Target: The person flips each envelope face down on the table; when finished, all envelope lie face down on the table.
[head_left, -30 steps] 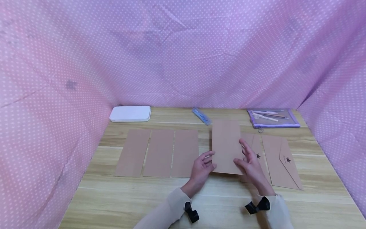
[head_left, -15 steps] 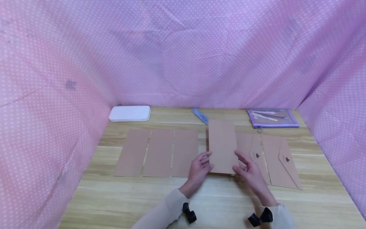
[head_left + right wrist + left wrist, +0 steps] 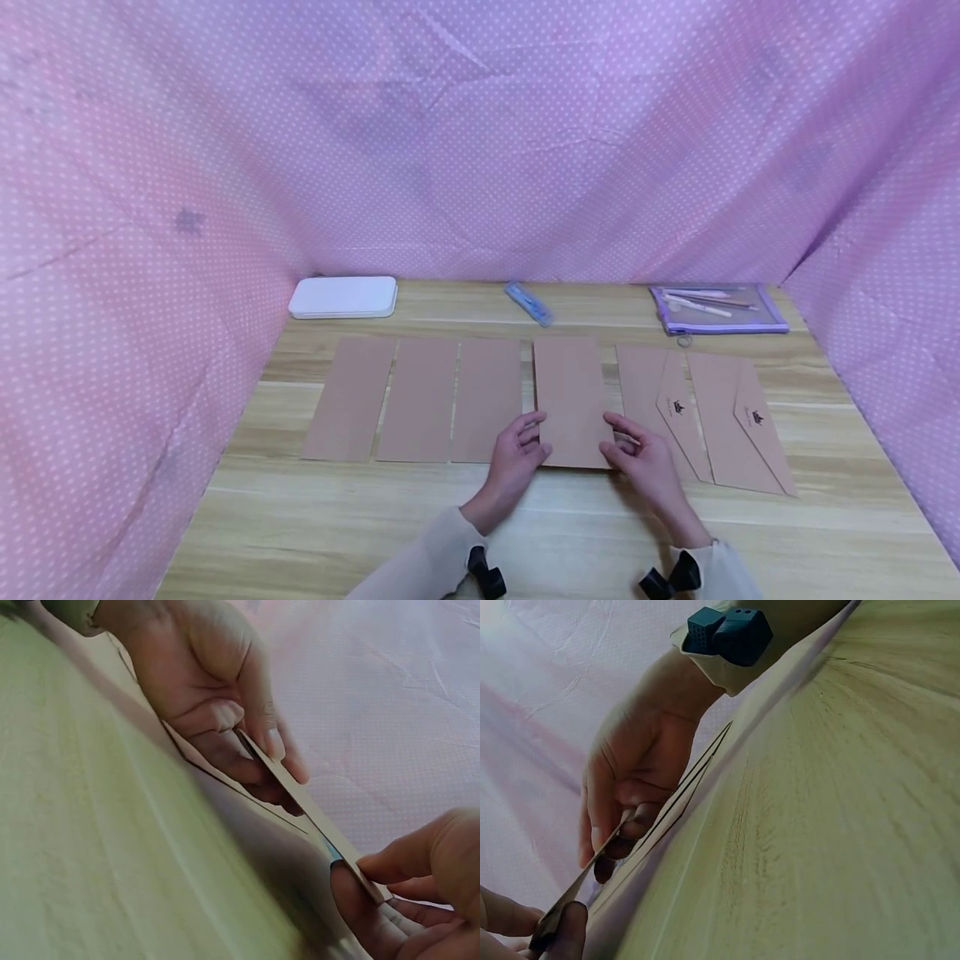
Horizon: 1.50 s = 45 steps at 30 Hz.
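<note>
Both hands are holding one plain brown paper rectangle (image 3: 572, 400), working from its lower side edges, one hand per edge. Left hand (image 3: 513, 458): grip is pinching the left edge, thumb on top, fingers curling underneath. Right hand (image 3: 648, 467): same grip on the right edge, thumb on top, fingers going under. Wrist views are showing the piece riding just above the bench (image 3: 300, 517), near edge off the wood, shadow falling below. In the head view it's sitting between two groups. On its left, three plain brown rectangles (image 3: 417, 400) are lying flat in a row, narrow gaps between them. On its right, two brown envelopes (image 3: 720, 400) are lying flap side up, side by side, each showing a black crown print (image 3: 678, 407); the right hand is partly covering the nearer one's lower corner. Along the back of the bench: white case (image 3: 342, 297) lying at left, blue slim packet (image 3: 528, 304) lying diagonally near the middle, purple-edged mesh pouch (image 3: 750, 312) lying at right with pens (image 3: 701, 306) showing through. Pink dotted cloth (image 3: 480, 142) is hanging behind and along both sides. Light sleeves (image 3: 442, 550) are covering both forearms, dark bow-shaped pieces (image 3: 486, 572) sitting at the cuffs.
</note>
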Available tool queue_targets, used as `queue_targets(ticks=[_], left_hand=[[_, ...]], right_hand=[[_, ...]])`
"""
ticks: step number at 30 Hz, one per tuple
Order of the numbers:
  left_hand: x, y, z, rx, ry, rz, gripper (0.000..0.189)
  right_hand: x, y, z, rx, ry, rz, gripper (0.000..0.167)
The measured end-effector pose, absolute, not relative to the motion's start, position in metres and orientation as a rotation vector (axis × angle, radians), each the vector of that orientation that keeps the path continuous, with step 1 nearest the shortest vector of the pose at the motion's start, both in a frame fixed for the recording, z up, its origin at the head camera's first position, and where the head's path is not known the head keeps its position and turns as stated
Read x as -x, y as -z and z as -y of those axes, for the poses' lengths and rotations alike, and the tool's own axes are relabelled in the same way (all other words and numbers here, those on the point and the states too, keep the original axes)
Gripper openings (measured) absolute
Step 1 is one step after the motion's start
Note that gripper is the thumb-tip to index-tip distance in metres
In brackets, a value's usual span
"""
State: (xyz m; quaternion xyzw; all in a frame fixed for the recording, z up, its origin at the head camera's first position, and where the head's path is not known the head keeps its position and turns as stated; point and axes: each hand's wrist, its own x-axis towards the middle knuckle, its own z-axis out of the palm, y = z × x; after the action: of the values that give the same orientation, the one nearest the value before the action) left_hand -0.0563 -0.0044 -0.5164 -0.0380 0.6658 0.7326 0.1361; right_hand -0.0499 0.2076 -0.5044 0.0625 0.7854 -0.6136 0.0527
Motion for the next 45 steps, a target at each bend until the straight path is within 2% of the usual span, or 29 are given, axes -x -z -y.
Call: queue_targets(ticks=[14, 28, 36, 45], left_hand=[[0.045, 0.492, 0.015, 0.137, -2.114, -1.799, 0.069], [0.041, 0.478, 0.019, 0.103, -2.142, -1.736, 0.072], [0.041, 0.473, 0.021, 0.078, -2.132, -1.73, 0.071], [0.041, 0.473, 0.021, 0.087, -2.157, -1.711, 0.069]], right_hand=[[0.054, 0.503, -0.196, -0.299, 1.686, -2.452, 0.05], [0.055, 0.504, -0.191, -0.288, 1.582, -2.531, 0.047], [0.053, 0.492, -0.19, -0.077, 1.303, -2.69, 0.054], [0.048, 0.475, -0.185, 0.097, 1.091, -2.703, 0.07]])
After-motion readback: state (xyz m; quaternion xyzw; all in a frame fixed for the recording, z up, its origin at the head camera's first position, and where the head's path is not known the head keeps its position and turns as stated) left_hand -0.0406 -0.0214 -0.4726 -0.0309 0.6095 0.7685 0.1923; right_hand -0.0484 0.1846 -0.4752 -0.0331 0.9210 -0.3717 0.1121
